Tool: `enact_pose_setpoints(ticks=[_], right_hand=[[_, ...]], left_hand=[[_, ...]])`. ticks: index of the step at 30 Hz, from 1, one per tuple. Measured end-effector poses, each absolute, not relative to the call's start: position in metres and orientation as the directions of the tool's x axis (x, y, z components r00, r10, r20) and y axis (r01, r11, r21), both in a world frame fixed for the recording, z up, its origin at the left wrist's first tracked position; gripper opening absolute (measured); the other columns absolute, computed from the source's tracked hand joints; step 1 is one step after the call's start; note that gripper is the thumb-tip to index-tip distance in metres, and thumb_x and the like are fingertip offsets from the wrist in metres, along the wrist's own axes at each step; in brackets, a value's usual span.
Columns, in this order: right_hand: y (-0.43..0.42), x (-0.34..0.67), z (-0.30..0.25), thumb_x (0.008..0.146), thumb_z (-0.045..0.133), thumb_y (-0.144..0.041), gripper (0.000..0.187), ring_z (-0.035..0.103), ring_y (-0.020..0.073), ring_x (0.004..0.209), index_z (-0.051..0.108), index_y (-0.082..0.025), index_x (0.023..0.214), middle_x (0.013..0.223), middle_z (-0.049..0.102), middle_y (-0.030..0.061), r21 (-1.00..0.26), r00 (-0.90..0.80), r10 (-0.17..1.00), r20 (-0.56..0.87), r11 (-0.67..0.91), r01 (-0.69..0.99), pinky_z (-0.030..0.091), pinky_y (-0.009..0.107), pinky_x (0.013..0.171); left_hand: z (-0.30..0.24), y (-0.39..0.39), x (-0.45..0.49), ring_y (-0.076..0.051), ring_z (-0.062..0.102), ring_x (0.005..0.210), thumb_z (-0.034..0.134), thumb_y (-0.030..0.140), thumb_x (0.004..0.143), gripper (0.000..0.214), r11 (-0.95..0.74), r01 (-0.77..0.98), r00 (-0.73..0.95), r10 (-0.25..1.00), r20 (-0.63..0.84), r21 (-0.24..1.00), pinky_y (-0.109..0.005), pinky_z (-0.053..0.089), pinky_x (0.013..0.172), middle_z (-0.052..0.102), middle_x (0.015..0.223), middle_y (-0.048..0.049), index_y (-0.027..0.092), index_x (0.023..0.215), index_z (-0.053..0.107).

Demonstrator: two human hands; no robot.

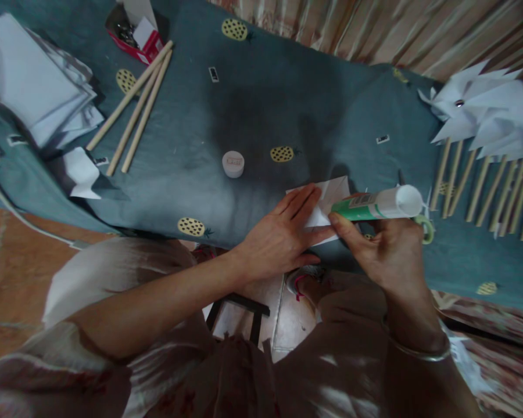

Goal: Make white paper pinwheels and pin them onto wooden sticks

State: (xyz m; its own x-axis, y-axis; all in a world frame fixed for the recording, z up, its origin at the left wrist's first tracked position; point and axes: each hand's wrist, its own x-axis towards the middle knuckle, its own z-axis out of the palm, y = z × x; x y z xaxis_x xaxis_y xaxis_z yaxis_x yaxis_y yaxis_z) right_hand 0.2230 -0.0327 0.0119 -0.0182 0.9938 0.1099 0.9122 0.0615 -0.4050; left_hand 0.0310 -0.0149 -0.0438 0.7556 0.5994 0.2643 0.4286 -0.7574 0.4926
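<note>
My right hand (386,244) is wrapped round a green and white glue stick (366,206), its tip end pointing left over a piece of white paper (335,190). The paper lies near the front edge of the table, and folds or creases show on it. Flat on that paper rests my left hand (283,232), fingers stretched out and thumb apart, holding nothing in a grip. A round white cap (233,164) sits on the cloth to the left. Partly hidden behind my right hand are the green-handled scissors (426,229).
Three wooden sticks (142,110) lean by a red box (135,35) of small metal pieces. Stacked white paper (30,75) is at the far left, near a white cable (26,217). Several paper pinwheels (483,110) on sticks lie at the right. The cloth (253,104) has pineapple prints.
</note>
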Motion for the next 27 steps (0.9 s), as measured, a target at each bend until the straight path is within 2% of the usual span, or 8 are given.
enact_pose_setpoints(ticks=[4,9,13,15,19,23,26,27], right_hand=[[-0.034,0.223,0.014,0.081,0.067,-0.046,0.027,0.066,0.0232,0.064,0.07,-0.02,0.08,0.063,0.066,0.005,-0.423,0.008,0.998,0.07,0.023,0.906,0.049,0.034,0.061],[-0.039,0.218,0.014,0.077,0.073,-0.043,0.023,0.067,0.023,0.068,0.069,-0.021,0.073,0.066,0.069,0.0044,-0.608,0.093,0.996,-0.004,-0.076,0.79,0.05,0.033,0.059],[-0.038,0.22,0.01,0.078,0.074,-0.042,0.02,0.065,0.0186,0.064,0.068,-0.024,0.071,0.067,0.069,0.0002,-0.902,0.219,0.975,-0.046,-0.134,0.409,0.053,0.034,0.063],[-0.035,0.226,0.007,0.08,0.07,-0.044,0.021,0.063,0.0172,0.061,0.066,-0.026,0.072,0.067,0.067,-0.0012,-0.975,0.305,0.951,-0.047,-0.11,0.193,0.054,0.034,0.062],[-0.026,0.244,0.002,0.089,0.057,-0.05,0.026,0.067,0.0199,0.067,0.068,-0.027,0.082,0.074,0.069,0.0021,-0.987,0.291,0.955,-0.063,-0.103,0.125,0.057,0.039,0.067],[-0.021,0.253,0.001,0.09,0.054,-0.051,0.028,0.071,0.0206,0.078,0.068,-0.027,0.086,0.079,0.071,0.0027,-0.993,0.263,0.959,-0.103,-0.112,0.021,0.058,0.04,0.074],[-0.02,0.249,0.001,0.088,0.058,-0.05,0.026,0.071,0.0193,0.079,0.068,-0.026,0.085,0.081,0.071,0.002,-0.991,0.276,0.952,-0.129,-0.12,-0.051,0.059,0.038,0.074],[-0.019,0.246,0.001,0.087,0.06,-0.05,0.026,0.071,0.0186,0.078,0.068,-0.026,0.085,0.081,0.071,0.0017,-0.99,0.279,0.95,-0.138,-0.123,-0.072,0.059,0.036,0.073]], left_hand=[[-0.045,-0.016,0.031,-0.041,0.026,0.148,0.069,0.053,0.082,0.07,-0.764,0.426,0.749,0.598,0.284,0.485,-0.064,0.032,0.112,0.027,0.161,-0.0185,0.024,0.142,0.048],[-0.041,-0.015,0.031,-0.043,0.026,0.147,0.069,0.052,0.082,0.069,-0.766,0.43,0.755,0.596,0.275,0.478,-0.064,0.032,0.112,0.029,0.159,-0.021,0.021,0.141,0.05],[-0.042,-0.014,0.03,-0.042,0.025,0.147,0.068,0.053,0.083,0.064,-0.763,0.422,0.759,0.593,0.27,0.49,-0.064,0.031,0.113,0.029,0.159,-0.0193,0.023,0.138,0.053],[-0.043,-0.014,0.031,-0.04,0.024,0.148,0.066,0.052,0.085,0.06,-0.761,0.423,0.763,0.592,0.258,0.492,-0.064,0.03,0.113,0.027,0.161,-0.0179,0.025,0.137,0.054],[-0.038,-0.013,0.028,-0.039,0.022,0.149,0.06,0.056,0.088,0.065,-0.766,0.405,0.772,0.579,0.262,0.499,-0.062,0.029,0.114,0.026,0.16,-0.0194,0.024,0.143,0.046],[-0.02,0.0,0.005,-0.034,0.027,0.148,0.046,0.059,0.094,0.065,-0.782,0.406,0.75,0.581,0.316,0.474,-0.058,0.03,0.116,0.037,0.155,-0.0182,0.021,0.146,0.04],[-0.007,0.021,-0.029,-0.03,0.041,0.139,0.049,0.053,0.095,0.053,-0.69,0.579,0.593,0.722,0.356,0.435,-0.052,0.035,0.114,0.048,0.147,-0.0107,0.029,0.142,0.045],[-0.005,0.028,-0.041,-0.031,0.045,0.134,0.052,0.052,0.094,0.053,-0.645,0.645,0.528,0.763,0.372,0.41,-0.053,0.037,0.111,0.052,0.142,-0.0118,0.026,0.14,0.048]])
